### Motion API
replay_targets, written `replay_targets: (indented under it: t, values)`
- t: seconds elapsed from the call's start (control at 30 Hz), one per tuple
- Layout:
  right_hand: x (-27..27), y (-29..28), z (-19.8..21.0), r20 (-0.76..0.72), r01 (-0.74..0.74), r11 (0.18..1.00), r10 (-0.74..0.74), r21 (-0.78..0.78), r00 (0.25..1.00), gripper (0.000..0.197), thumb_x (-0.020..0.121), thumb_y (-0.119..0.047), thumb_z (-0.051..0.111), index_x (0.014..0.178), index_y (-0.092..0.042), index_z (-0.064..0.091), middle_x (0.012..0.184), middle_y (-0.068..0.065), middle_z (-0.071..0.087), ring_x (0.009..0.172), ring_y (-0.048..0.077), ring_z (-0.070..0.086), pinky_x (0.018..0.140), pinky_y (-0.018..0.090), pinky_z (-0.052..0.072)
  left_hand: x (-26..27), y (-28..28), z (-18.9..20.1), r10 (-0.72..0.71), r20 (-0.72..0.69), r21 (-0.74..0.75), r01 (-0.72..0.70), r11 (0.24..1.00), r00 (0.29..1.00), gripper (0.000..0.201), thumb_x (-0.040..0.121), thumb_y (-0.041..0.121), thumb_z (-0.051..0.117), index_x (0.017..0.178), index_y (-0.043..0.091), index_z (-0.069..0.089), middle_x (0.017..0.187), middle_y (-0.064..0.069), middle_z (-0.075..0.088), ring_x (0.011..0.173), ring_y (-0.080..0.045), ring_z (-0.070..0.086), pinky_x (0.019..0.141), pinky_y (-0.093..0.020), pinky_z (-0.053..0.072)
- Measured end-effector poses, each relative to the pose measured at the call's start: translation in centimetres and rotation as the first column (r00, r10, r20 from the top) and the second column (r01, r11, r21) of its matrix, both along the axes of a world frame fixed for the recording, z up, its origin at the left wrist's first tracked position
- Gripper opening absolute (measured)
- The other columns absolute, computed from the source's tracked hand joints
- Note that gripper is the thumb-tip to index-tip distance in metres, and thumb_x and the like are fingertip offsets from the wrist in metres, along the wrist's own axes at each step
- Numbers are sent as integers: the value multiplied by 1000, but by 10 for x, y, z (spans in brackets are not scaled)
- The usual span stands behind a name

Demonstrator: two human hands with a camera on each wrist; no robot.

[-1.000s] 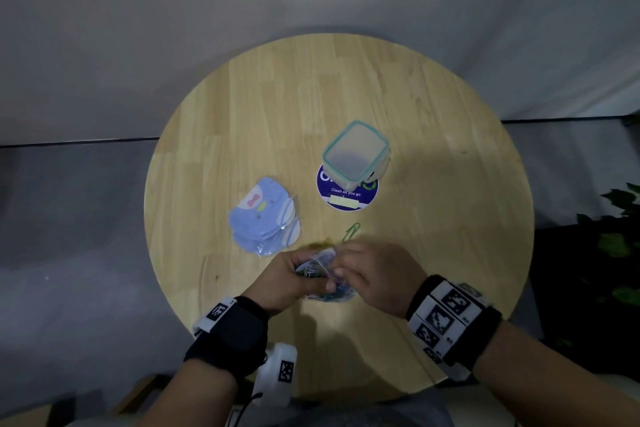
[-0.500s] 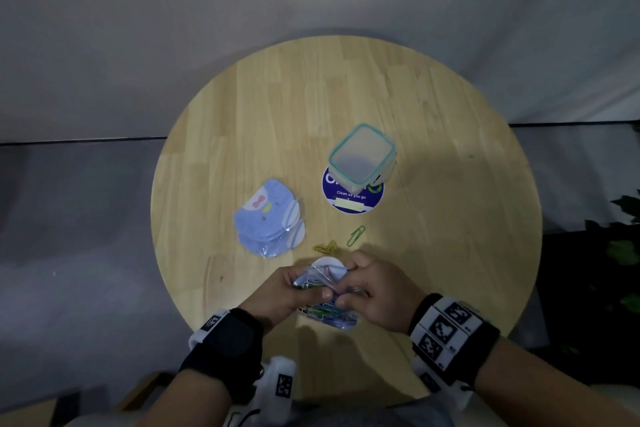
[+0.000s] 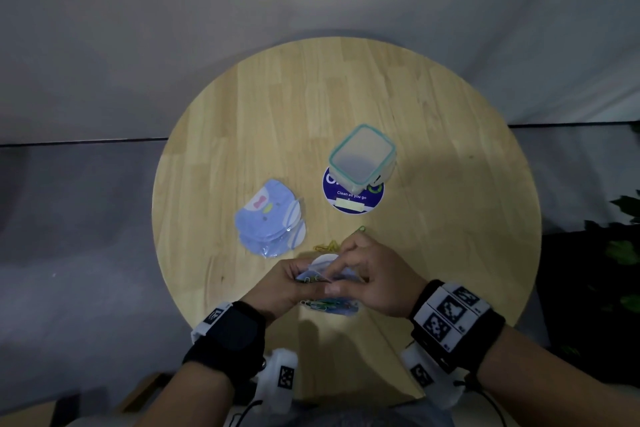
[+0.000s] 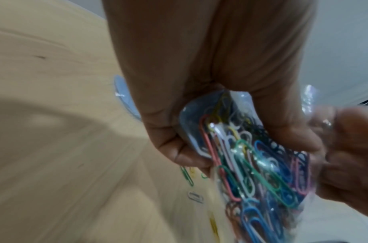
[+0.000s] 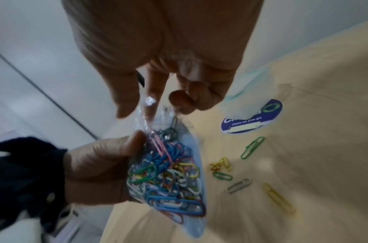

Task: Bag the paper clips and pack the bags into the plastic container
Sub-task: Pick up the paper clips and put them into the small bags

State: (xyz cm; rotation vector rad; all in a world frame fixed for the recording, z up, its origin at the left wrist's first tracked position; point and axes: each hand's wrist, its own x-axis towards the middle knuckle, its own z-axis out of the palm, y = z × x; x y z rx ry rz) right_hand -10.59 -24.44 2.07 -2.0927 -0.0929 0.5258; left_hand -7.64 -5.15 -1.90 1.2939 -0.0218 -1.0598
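A small clear bag (image 3: 320,276) (image 4: 253,157) (image 5: 168,172) full of coloured paper clips is held above the table's near edge. My left hand (image 3: 287,284) (image 4: 199,115) grips the bag's side. My right hand (image 3: 367,277) (image 5: 141,102) pinches the bag's top edge between thumb and forefinger. Several loose paper clips (image 5: 241,169) (image 3: 329,246) (image 4: 189,177) lie on the table just beyond the hands. The plastic container (image 3: 362,158), clear with a teal rim, stands at the table's middle. A stack of blue printed bags (image 3: 270,222) lies to its left.
The round wooden table (image 3: 450,149) carries a blue round sticker (image 3: 353,198) (image 5: 251,116) under the container's near side. Grey floor and wall surround the table. Dark plant leaves (image 3: 623,246) show at the right edge.
Both hands have lifted the filled bag slightly and turned it; my right fingers have shifted to the bag's top edge. The loose clips beyond the hands have come into view.
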Motion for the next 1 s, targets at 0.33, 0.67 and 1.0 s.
replay_targets:
  t: [0.33, 0.67, 1.0]
  values:
    - [31, -35, -76, -122, -144, 846, 94, -514, 988, 52, 82, -1, 55, 132, -11, 44, 133, 10, 41, 122, 28, 38, 100, 41, 42, -17, 25, -21, 9, -12, 72, -8, 997, 1000, 39, 70, 6, 76, 108, 0, 69, 100, -13, 73, 94, -21, 68, 80, -26, 51]
    - [43, 0, -88, 58, -136, 854, 190, -503, 980, 21, 82, -6, 58, 102, 0, 61, 107, 19, 58, 102, 38, 54, 85, 41, 44, -14, 30, -19, 29, -5, 77, -29, 997, 1000, 43, 65, 15, 79, 106, 6, 72, 98, -9, 74, 93, -19, 67, 81, -27, 52]
    - [40, 13, -79, -41, -423, 716, 484, -555, 874, 49, 77, 1, 56, 123, -16, 53, 121, 10, 50, 113, 32, 48, 89, 46, 48, -13, 39, -23, 18, 6, 107, -18, 994, 1000, 43, 68, 18, 79, 109, 6, 70, 104, -15, 72, 98, -24, 66, 89, -35, 52]
